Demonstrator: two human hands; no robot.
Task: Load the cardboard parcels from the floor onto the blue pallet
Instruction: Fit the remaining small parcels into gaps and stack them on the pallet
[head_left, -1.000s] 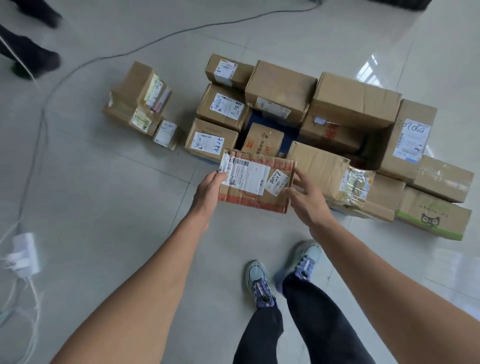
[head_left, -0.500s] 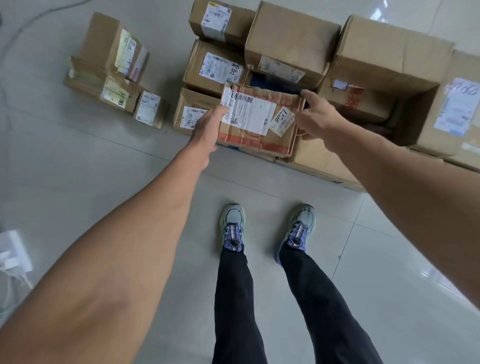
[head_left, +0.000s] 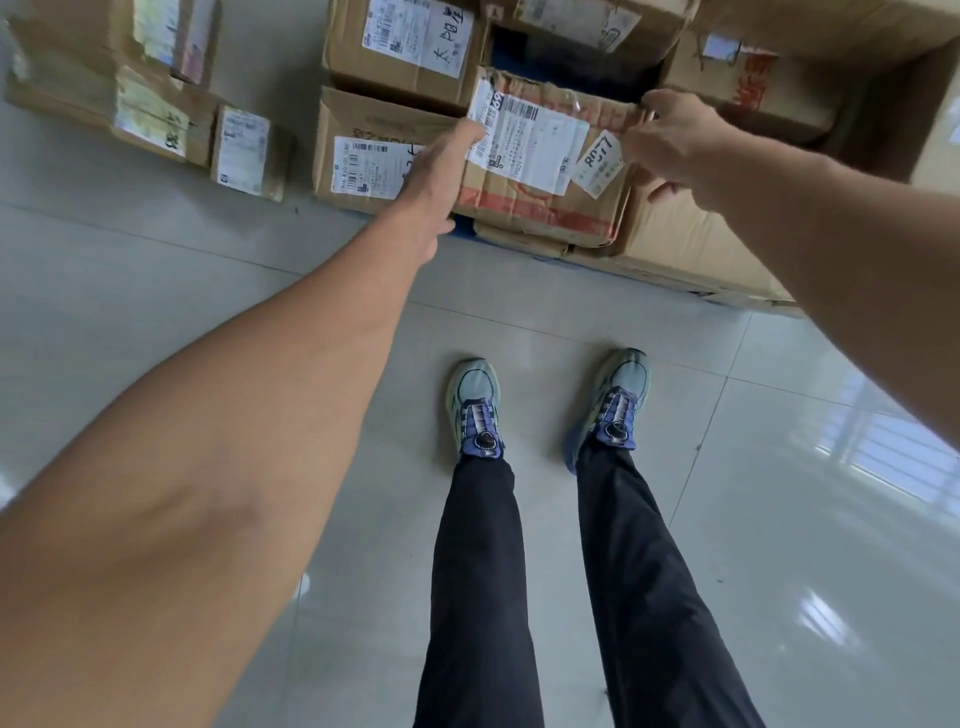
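A flat cardboard parcel (head_left: 545, 176) with red print and white shipping labels sits between my two hands, over other boxes on the blue pallet (head_left: 524, 52). My left hand (head_left: 441, 166) holds its left edge, thumb on the label. My right hand (head_left: 670, 143) grips its right edge with curled fingers. Only slivers of blue pallet show between and under the boxes. A labelled box (head_left: 369, 150) lies just left of the held parcel, and a larger one (head_left: 410, 47) behind it.
Several small parcels (head_left: 150, 98) lie on the grey tile floor (head_left: 208, 270) at the upper left, off the pallet. Large boxes (head_left: 769, 67) crowd the upper right. My feet (head_left: 475, 410) stand on the tiles just short of the pallet's near edge.
Both hands carried the flat parcel forward from above the floor to over the stacked boxes on the pallet. I stepped closer and the view tilted down.
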